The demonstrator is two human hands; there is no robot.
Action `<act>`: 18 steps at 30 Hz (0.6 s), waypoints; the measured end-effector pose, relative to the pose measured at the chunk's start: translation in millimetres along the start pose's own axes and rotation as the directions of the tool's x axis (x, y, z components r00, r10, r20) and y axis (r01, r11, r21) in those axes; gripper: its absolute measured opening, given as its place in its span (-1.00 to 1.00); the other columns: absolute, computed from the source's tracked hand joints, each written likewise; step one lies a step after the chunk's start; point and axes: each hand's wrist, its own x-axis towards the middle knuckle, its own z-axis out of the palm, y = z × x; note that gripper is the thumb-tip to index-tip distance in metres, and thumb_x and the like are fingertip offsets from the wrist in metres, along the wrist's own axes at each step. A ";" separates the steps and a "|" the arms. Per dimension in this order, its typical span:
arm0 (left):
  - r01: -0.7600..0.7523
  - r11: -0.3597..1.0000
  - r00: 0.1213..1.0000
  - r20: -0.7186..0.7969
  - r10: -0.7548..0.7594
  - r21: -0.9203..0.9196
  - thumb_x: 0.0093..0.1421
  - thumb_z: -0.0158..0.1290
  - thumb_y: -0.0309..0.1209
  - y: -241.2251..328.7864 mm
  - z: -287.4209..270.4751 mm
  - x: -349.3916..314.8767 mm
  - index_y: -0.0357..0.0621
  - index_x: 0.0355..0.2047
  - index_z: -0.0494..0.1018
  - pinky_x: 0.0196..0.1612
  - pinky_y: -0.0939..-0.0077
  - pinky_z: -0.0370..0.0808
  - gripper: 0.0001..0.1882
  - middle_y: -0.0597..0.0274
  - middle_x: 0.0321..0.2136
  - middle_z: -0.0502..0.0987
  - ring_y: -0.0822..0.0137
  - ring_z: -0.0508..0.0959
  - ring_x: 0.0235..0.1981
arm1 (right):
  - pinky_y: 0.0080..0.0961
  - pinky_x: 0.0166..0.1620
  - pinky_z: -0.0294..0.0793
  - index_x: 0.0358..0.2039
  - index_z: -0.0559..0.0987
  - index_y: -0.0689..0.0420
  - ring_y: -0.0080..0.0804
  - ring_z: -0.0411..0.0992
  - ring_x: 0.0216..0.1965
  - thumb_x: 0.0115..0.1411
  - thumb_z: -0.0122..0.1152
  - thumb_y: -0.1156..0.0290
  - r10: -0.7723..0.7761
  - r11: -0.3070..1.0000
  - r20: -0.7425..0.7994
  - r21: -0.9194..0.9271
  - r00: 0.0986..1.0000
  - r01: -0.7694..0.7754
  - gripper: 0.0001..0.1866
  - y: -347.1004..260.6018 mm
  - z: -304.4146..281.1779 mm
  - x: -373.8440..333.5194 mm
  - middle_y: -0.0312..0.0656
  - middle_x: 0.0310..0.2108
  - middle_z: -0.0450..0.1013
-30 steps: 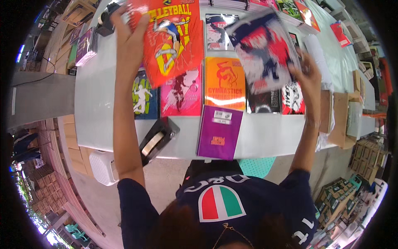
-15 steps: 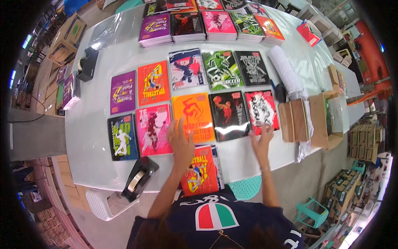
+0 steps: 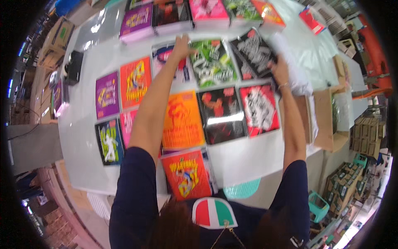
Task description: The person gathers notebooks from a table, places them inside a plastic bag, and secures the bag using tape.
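My right hand [image 3: 280, 71] grips the lower right edge of a black spiral notebook [image 3: 253, 56] with a grey figure on its cover; the notebook sits tilted. My left hand [image 3: 181, 49] reaches over the top of a blue and pink notebook [image 3: 159, 53], its thumb apart from the fingers and close to a green notebook [image 3: 213, 63]. Nearer me lie an orange notebook [image 3: 183, 120], a black one with a red figure [image 3: 222, 114] and a red and white one [image 3: 260, 108]. Left of them are purple [image 3: 107, 95], red-orange [image 3: 135, 81] and dark blue-green [image 3: 110, 142] notebooks. My left arm partly covers a pink notebook [image 3: 127, 122].
Stacked notebooks [image 3: 172, 18] line the far side of the white table [image 3: 78, 153]. A small notebook pile [image 3: 188, 174] lies at the near edge. A black tape dispenser [image 3: 74, 68] stands left; a white roll [image 3: 294, 68] and open carton [image 3: 331, 120] are right.
Both hands have moved forward from the near row to the far row. The black notebook with the grey figure has turned out of line under my right hand. The view has shifted slightly.
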 end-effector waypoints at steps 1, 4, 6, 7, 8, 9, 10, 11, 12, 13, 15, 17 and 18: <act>-0.080 0.997 0.991 -0.111 0.078 -0.012 -0.26 0.36 -0.18 3.6 -1.1 -9.1 -0.22 -0.10 0.23 -0.08 0.04 0.39 -0.24 -0.30 -0.20 0.37 -0.29 0.39 -0.15 | -0.28 -0.16 0.39 -0.12 0.44 0.24 -0.12 0.47 -0.24 0.04 0.27 0.30 -0.010 0.997 -0.100 0.081 0.995 0.018 -0.57 -18.6 -12.4 -4.7 0.05 -0.33 0.51; -0.011 0.978 0.967 -0.250 -0.042 -0.209 0.08 0.15 -0.22 42.4 -45.6 -50.8 -0.21 -0.13 0.29 -0.13 0.19 0.41 -0.55 -0.15 -0.26 0.48 -0.04 0.50 -0.19 | -0.55 -0.21 0.38 -0.12 0.49 0.24 -0.48 0.41 -0.33 0.13 0.26 0.34 0.134 0.784 -0.273 0.617 0.953 0.067 -0.65 -118.1 -85.1 -54.4 -0.17 -0.39 0.50; -0.071 0.949 0.906 -0.418 -0.067 -0.307 0.10 -0.01 -0.54 80.5 -107.1 -67.1 -0.10 -0.08 0.25 -0.02 0.32 0.33 -0.65 0.06 -0.27 0.42 0.15 0.44 -0.13 | -0.62 -0.18 0.42 -0.12 0.50 0.19 -0.55 0.42 -0.29 0.19 0.19 0.43 0.127 0.772 -0.538 0.581 0.834 0.257 -0.75 -161.8 -143.4 -101.4 -0.19 -0.30 0.49; -0.141 0.926 0.875 -0.481 -0.049 -0.351 0.11 -0.03 -0.55 103.8 -134.3 -90.7 -0.13 -0.09 0.25 -0.04 0.35 0.33 -0.68 0.09 -0.31 0.41 0.18 0.44 -0.18 | -0.56 -0.16 0.48 -0.14 0.50 0.21 -0.52 0.44 -0.25 0.22 0.16 0.42 0.161 0.777 -0.649 0.547 0.744 0.310 -0.77 -179.8 -165.9 -126.9 -0.18 -0.26 0.49; -0.223 0.891 0.845 -0.534 -0.025 -0.395 0.13 -0.06 -0.56 128.0 -156.3 -111.5 -0.16 -0.11 0.26 -0.06 0.39 0.33 -0.71 0.11 -0.35 0.40 0.20 0.44 -0.23 | -0.52 -0.15 0.49 -0.13 0.50 0.22 -0.50 0.45 -0.25 0.22 0.15 0.42 0.176 0.794 -0.685 0.523 0.707 0.309 -0.77 -179.8 -183.2 -150.6 -0.18 -0.25 0.48; -0.353 0.907 0.752 -0.647 0.130 -0.229 0.13 -0.07 -0.55 133.7 -186.1 -135.6 -0.17 -0.16 0.28 -0.11 0.40 0.35 -0.77 0.11 -0.37 0.38 0.22 0.44 -0.27 | -0.48 -0.15 0.51 -0.12 0.49 0.24 -0.48 0.46 -0.25 0.23 0.14 0.42 0.183 0.796 -0.709 0.513 0.681 0.321 -0.76 -184.9 -195.5 -170.7 -0.17 -0.23 0.48; -0.464 0.885 0.628 -0.721 0.294 -0.043 0.14 -0.08 -0.55 138.5 -215.1 -158.7 -0.18 -0.22 0.31 -0.17 0.41 0.37 -0.82 0.12 -0.38 0.36 0.24 0.44 -0.30 | -0.50 -0.17 0.51 -0.14 0.51 0.25 -0.49 0.46 -0.27 0.24 0.13 0.39 0.262 0.753 -0.610 0.614 0.747 0.238 -0.76 -206.3 -200.2 -194.2 -0.15 -0.22 0.49; -0.390 0.920 0.611 -0.759 0.223 -0.044 0.14 -0.04 -0.51 158.1 -240.4 -188.8 -0.16 -0.27 0.37 -0.20 0.38 0.41 -0.87 0.07 -0.36 0.42 0.20 0.49 -0.29 | -0.51 -0.19 0.49 -0.17 0.53 0.24 -0.48 0.47 -0.28 0.21 0.15 0.40 0.270 0.702 -0.478 0.692 0.836 0.169 -0.77 -221.5 -197.6 -213.3 -0.17 -0.23 0.50; -0.318 0.945 0.608 -0.750 0.260 0.069 0.20 -0.02 -0.46 150.2 -259.4 -217.7 -0.20 -0.16 0.38 -0.13 0.40 0.40 -0.80 0.08 -0.25 0.45 0.26 0.48 -0.23 | -0.52 -0.21 0.47 -0.20 0.54 0.22 -0.47 0.47 -0.29 0.18 0.16 0.41 0.190 0.637 -0.293 0.763 0.937 0.109 -0.79 -234.2 -177.9 -229.7 -0.18 -0.23 0.51; -0.267 0.950 0.609 -0.736 0.296 0.162 0.25 -0.01 -0.41 150.6 -272.8 -238.0 -0.23 -0.06 0.39 -0.06 0.42 0.39 -0.73 0.09 -0.13 0.47 0.32 0.48 -0.16 | -0.52 -0.23 0.45 -0.22 0.55 0.21 -0.47 0.48 -0.30 0.15 0.18 0.43 0.049 0.602 -0.078 0.798 0.996 0.033 -0.80 -248.4 -159.4 -241.9 -0.20 -0.24 0.51; -0.274 0.907 0.693 -0.719 -0.044 -0.319 0.24 -0.04 -0.50 182.7 -279.2 -291.1 -0.28 -0.04 0.32 -0.01 0.47 0.34 -0.72 0.10 -0.11 0.43 0.34 0.42 -0.09 | -0.54 -0.28 0.41 -0.28 0.58 0.18 -0.45 0.49 -0.33 0.09 0.21 0.45 -0.233 0.624 0.218 0.781 0.948 -0.027 -0.83 -265.3 -109.4 -261.4 -0.23 -0.26 0.53; -0.179 0.892 0.759 -0.635 -0.144 -0.416 0.22 -0.07 -0.57 179.3 -276.1 -341.4 -0.30 -0.04 0.29 -0.01 0.52 0.32 -0.71 0.13 -0.12 0.40 0.37 0.39 -0.09 | -0.38 -0.18 0.40 -0.23 0.58 0.13 -0.20 0.46 -0.27 -0.01 0.28 0.46 -0.471 0.758 0.006 0.515 0.882 0.401 -0.73 -261.5 -67.9 -268.1 -0.13 -0.27 0.49; -0.102 0.918 0.801 -0.579 -0.153 -0.383 0.21 -0.05 -0.57 175.7 -263.7 -364.5 -0.31 -0.06 0.30 0.00 0.54 0.31 -0.72 0.15 -0.12 0.39 0.39 0.38 -0.09 | -0.34 -0.13 0.39 -0.22 0.59 0.11 -0.14 0.44 -0.21 -0.03 0.30 0.45 -0.499 0.798 -0.020 0.380 0.867 0.468 -0.71 -254.6 -62.5 -264.7 -0.10 -0.24 0.47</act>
